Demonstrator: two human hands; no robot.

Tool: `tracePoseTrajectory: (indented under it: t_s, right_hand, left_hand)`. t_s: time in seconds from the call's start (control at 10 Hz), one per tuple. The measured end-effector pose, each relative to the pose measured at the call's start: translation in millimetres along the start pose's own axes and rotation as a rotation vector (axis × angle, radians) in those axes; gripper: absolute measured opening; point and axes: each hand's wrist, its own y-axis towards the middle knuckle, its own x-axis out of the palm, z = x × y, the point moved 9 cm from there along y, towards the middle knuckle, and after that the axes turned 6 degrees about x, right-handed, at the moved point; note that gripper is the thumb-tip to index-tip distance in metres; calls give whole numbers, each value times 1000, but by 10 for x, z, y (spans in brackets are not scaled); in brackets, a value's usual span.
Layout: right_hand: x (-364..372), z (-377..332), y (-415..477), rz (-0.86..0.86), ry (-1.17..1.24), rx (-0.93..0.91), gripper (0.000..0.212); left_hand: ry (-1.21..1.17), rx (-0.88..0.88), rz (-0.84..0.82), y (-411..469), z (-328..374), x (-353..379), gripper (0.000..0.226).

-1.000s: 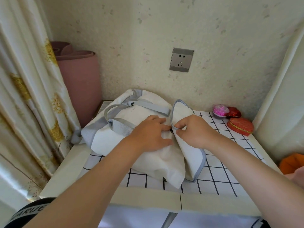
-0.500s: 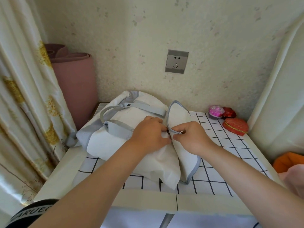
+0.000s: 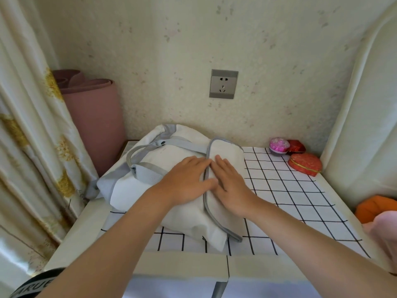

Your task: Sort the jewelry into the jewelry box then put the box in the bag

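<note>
Single view, head-worn, wide-angle. Sits above the near edge of the table [image 3: 182, 264], pitched forward and down, facing the wall socket [image 3: 223, 83] straight ahead. Close range: both forearms enter from the bottom border; left hand [image 3: 187, 181] and right hand [image 3: 233, 187] land at frame centre on the bag [image 3: 129, 190]. Curtain [image 3: 32, 147] fills the left border, a white padded panel [image 3: 365, 104] the right.

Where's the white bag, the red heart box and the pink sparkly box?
white bag [image 3: 133, 194], head view, its bare left side.
red heart box [image 3: 305, 163], head view, middle of its lid.
pink sparkly box [image 3: 279, 144], head view, its top.
</note>
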Motion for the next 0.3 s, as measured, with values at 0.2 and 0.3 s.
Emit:
tracePoseTrajectory:
  t_s: [0.2,0.3]
  right_hand:
    - [-53,31,-6,-79,91,76,67]
    - [-326,15,37,23,212,86,63]
  left_hand:
    - [190,54,-75,-56,0,47,103]
    - [144,72,-13,-72,40,-43,89]
